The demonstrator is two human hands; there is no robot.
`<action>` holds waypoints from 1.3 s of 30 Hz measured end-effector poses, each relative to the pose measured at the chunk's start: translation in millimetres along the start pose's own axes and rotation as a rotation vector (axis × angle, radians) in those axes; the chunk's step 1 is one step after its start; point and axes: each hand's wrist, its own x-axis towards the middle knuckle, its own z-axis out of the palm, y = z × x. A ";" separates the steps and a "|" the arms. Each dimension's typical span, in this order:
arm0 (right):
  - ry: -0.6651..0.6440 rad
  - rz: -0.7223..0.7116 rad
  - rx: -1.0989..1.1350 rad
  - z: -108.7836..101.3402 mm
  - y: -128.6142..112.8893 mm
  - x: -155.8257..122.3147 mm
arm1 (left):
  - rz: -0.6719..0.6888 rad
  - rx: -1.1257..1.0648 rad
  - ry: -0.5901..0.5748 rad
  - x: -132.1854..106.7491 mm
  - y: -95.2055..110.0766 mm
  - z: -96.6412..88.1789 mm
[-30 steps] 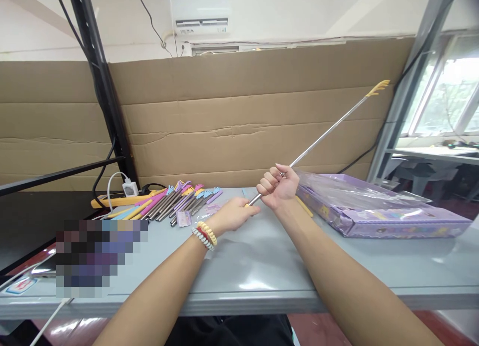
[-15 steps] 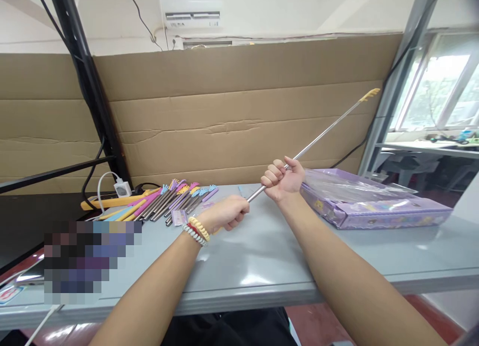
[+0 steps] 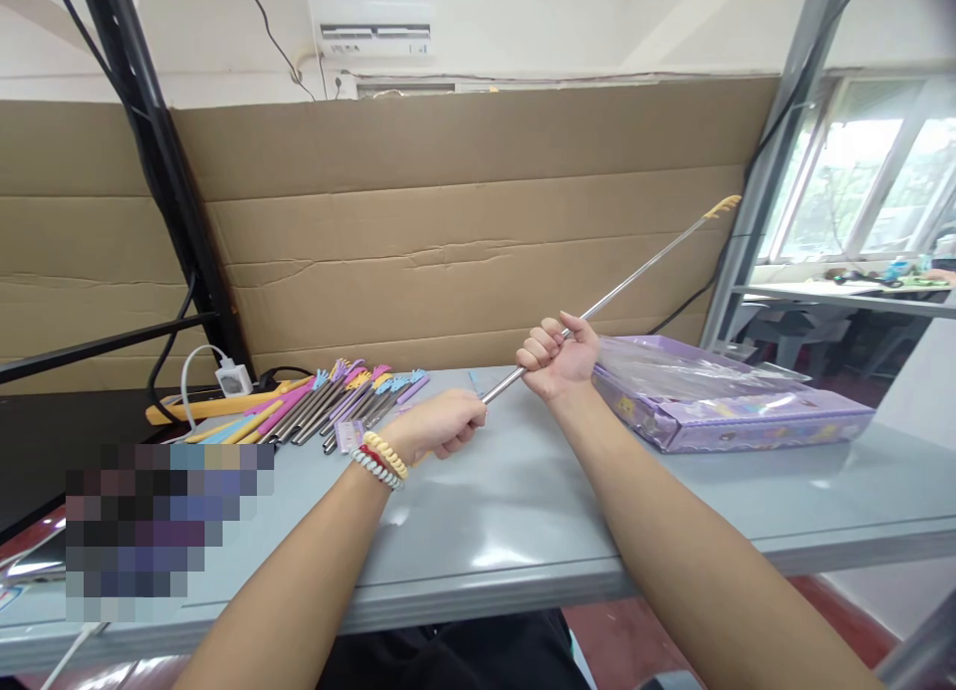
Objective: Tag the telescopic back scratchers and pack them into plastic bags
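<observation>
A telescopic back scratcher, its metal rod drawn out long and tipped with a yellow claw, slants up to the right above the table. My left hand is closed round its lower end, which the fingers mostly cover. Farther up the rod, my right hand is wrapped around it with the palm turned up. Several more back scratchers, collapsed and with coloured claws and handles, lie in a pile at the back left. A small printed packet rests by that pile, close to my left wrist.
On the right of the grey table sits a purple box with clear plastic wrapping on it. Behind stands a cardboard panel. A black post, a white charger with cable, and a blurred patch are at left.
The whole view has shifted slightly. Both hands keep their hold on the back scratcher, whose claw end sits a little lower and farther left in the picture.
</observation>
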 end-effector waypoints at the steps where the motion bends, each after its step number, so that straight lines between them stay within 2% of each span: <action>1: 0.005 0.004 0.003 0.6 0.5 -0.1 | 0.007 0.006 0.001 0.6 -0.5 -0.2; 7: 0.050 0.009 0.013 -4.1 -7.3 1.3 | 0.006 0.084 -0.013 -0.6 -6.4 -6.1; 11: 0.176 -0.090 0.038 -15.3 -24.0 2.6 | -0.008 0.107 -0.004 0.8 -14.0 -16.0; 13: 0.232 -0.125 0.034 -18.6 -27.1 3.1 | 0.037 0.052 0.086 5.0 -16.6 -19.0; 16: 0.241 -0.084 -0.011 -17.7 -19.7 3.7 | 0.154 -0.009 0.259 11.5 -17.4 -18.9; 21: 0.171 0.045 -0.097 -10.6 4.6 4.2 | 0.511 0.070 0.481 12.6 -17.5 -16.6; 25: 0.144 0.117 -0.143 -8.9 14.7 3.7 | 0.738 0.348 0.723 12.1 -22.4 -19.0; 28: 0.141 0.161 -0.166 -8.5 18.3 3.1 | 0.863 0.644 0.807 15.9 -27.9 -22.1; 30: 0.141 0.180 -0.178 -8.3 20.5 2.8 | 0.876 0.758 0.815 19.2 -31.3 -24.4; 33: 0.136 0.200 -0.206 -8.3 23.4 2.5 | 0.803 0.819 0.776 21.7 -34.1 -26.9; 39: 0.135 0.219 -0.267 -8.6 26.1 2.3 | 0.606 0.725 0.722 16.4 -32.4 -25.9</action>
